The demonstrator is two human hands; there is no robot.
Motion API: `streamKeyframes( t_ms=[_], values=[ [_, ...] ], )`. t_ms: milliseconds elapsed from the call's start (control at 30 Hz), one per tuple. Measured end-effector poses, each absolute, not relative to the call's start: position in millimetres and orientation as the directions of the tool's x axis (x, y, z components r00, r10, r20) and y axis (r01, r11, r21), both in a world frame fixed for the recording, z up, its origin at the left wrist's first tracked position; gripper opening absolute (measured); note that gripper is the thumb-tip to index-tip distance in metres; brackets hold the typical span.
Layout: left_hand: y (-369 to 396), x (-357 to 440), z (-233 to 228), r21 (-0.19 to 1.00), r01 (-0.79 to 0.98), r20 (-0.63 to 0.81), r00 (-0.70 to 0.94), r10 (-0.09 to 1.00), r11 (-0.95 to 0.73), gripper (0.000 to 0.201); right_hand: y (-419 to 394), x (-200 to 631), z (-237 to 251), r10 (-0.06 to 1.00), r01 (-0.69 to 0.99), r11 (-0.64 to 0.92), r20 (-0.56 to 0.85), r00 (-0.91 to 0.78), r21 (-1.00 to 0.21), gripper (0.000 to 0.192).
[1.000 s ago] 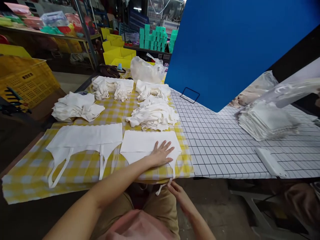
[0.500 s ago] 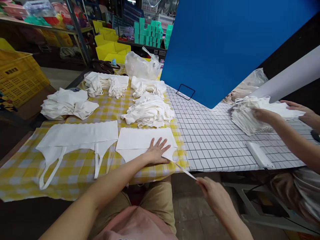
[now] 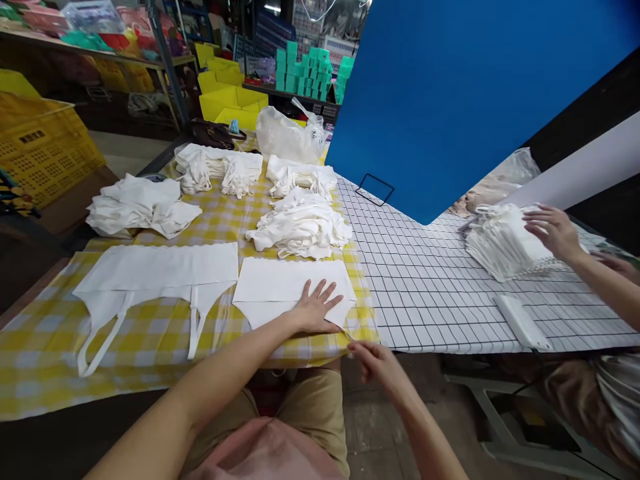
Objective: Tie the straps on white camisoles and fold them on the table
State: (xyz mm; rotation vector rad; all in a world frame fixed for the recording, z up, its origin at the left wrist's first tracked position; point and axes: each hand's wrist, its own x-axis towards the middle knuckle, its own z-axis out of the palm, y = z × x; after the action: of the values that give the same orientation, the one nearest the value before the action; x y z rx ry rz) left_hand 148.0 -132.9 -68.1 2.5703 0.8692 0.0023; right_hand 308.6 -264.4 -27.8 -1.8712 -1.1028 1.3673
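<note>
The left hand point(image 3: 316, 310), spread open, pins the white garment point(image 3: 280, 287); the right hand point(image 3: 379, 365) — pinching what looks like its strap point(image 3: 348, 334) — next needs steady tension.

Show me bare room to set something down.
Widest: the white black-gridded cloth, between the flat white fabric piece under the left hand and the oblong white device. Smaller: the yellow-checked cloth between the two crumpled white fabric heaps. Crowded: the right end, with the white fabric stack and a co-worker's hand.
</note>
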Motion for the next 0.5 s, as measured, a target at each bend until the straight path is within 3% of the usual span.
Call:
streamKeyframes(
  t_ms=[100, 200, 267, 333, 433, 500],
  values=[
    [-133.8, 147.5, -65.9, 0.404, 0.585, -0.137, 0.799, 0.586, -0.703, 0.086, -272.6, 278.8, -36.9, 0.753, -0.254, -0.621, -0.654, 0.070, -0.742, 0.041],
    [-134.3, 147.6, -65.5, 0.401, 0.590, -0.135, 0.795, 0.592, -0.701, 0.084, -271.7, 265.3, -42.6, 0.727, -0.588, -0.437, -0.652, 0.214, -0.681, 0.037],
    [-134.4, 148.0, -65.9, 0.394, 0.590, -0.136, 0.796, 0.590, -0.705, 0.085, -268.2, 263.2, -44.3, 0.713, -0.704, -0.336, -0.657, 0.244, -0.626, 0.032],
    [-134.3, 148.5, -66.1, 0.389, 0.590, -0.141, 0.797, 0.588, -0.707, 0.085, -264.1, 263.8, -45.1, 0.735, -0.783, -0.307, -0.657, 0.167, -0.542, 0.023],
    [-134.2, 148.8, -65.2, 0.383, 0.595, -0.145, 0.794, 0.590, -0.707, 0.085, -257.2, 266.3, -47.9, 0.787, -0.839, -0.298, -0.615, 0.053, -0.455, 0.015],
    [-134.6, 148.6, -63.6, 0.383, 0.594, -0.147, 0.795, 0.588, -0.707, 0.085, -251.6, 268.2, -51.6, 0.784, -0.859, -0.267, -0.617, 0.070, -0.437, 0.014]
  ],
)
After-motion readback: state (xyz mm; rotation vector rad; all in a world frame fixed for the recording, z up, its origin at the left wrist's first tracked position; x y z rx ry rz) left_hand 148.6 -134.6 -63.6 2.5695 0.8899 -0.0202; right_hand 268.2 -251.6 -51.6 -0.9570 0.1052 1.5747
